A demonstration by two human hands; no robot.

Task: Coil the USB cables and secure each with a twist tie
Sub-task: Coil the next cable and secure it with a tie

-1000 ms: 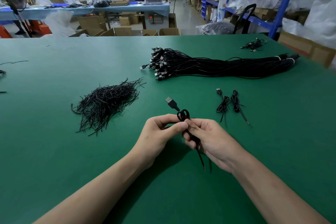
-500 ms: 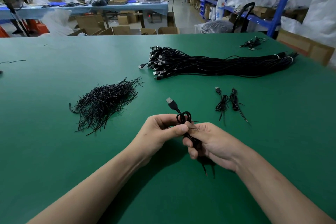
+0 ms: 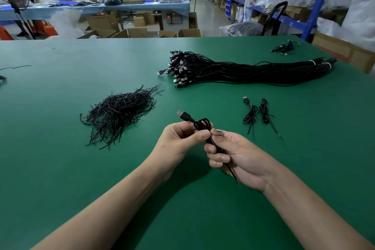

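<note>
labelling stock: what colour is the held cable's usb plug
USB plug: black body, silver tip; head view.

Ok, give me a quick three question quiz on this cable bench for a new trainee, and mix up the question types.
1. True or false: the left hand and the right hand both hold the same coiled cable.
2. How many small coils lie on the green table to the right of the hands? A one, B two, C four.
3. Fill in: the twist tie pile lies to the ____ of the hands.
Key: 1 true; 2 B; 3 left.
</note>
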